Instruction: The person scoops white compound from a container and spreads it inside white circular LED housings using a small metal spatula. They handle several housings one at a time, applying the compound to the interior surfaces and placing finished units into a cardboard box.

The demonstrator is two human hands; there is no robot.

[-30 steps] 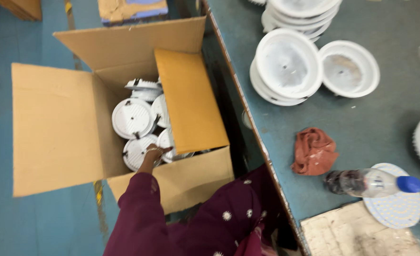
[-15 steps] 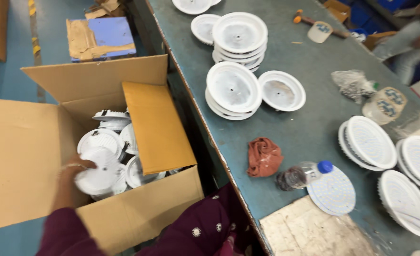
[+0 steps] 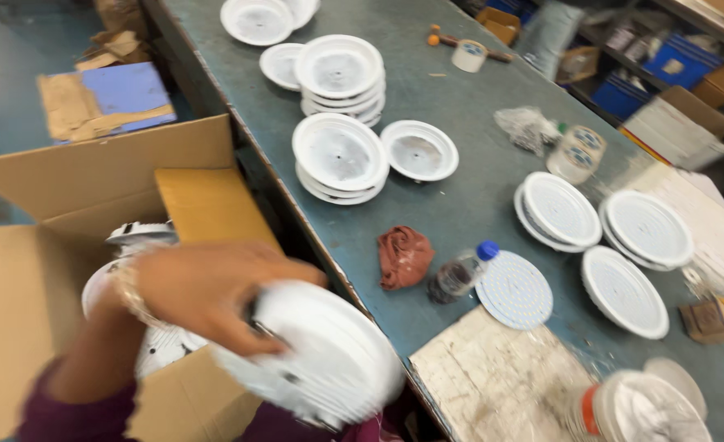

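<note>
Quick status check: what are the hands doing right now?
Left hand grips round white plastic lamp housing above open cardboard box. Right hand unseen. Nothing blocking.

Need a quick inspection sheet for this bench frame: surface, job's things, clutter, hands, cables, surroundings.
Surface: grey-green bench, worn, with a pale board at the near edge.
Job's things: round white fixture, blurred, over the open cardboard box; more white fixtures inside.
Clutter: fixture stacks, red rag, plastic bottle, tape roll.
Hands: left hand grips the fixture; right not in view.
Cables: nothing seen.
Surroundings: cardboard scraps on the floor, blue crates beyond the bench.
</note>
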